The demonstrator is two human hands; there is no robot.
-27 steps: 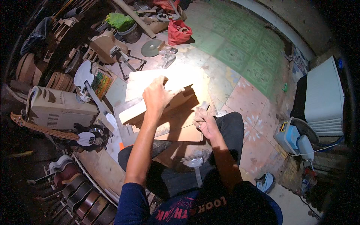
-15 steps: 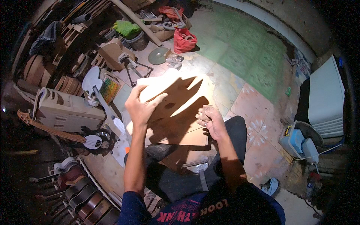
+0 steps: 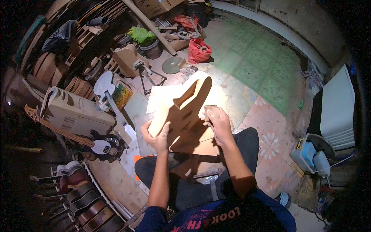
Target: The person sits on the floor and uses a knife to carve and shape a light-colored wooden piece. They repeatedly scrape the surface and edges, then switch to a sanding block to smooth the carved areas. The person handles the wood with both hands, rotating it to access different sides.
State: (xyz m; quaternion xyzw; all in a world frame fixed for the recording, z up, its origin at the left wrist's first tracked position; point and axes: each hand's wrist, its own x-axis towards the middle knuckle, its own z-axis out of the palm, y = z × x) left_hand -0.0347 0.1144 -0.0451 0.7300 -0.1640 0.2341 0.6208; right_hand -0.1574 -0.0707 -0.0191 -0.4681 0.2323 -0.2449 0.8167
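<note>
A pale, bare wooden guitar body (image 3: 174,113) with a cutaway stands tilted up over my lap, its side brightly lit and its face in shadow. My left hand (image 3: 156,137) grips its lower left edge, thumb on the face and fingers behind. Closed in my right hand (image 3: 218,123) is a small, flat brown piece (image 3: 210,109), possibly folded sandpaper or a sanding block. That hand is just right of the body; whether the piece touches the wood I cannot tell. Beneath lies a light brown sheet (image 3: 205,147), partly hidden by the body and its shadow.
A small tripod (image 3: 148,75), a round grey disc (image 3: 172,65) and a red bag (image 3: 199,51) stand beyond the sheet. At left are a guitar with a white plate (image 3: 101,146) and a rack of guitar bodies (image 3: 83,197). A tub (image 3: 305,152) sits at right.
The guitar body has been turned up, so its edge and cutaway now show. My left hand has shifted down along it. My right hand keeps hold of the brown piece, and the view has moved slightly.
</note>
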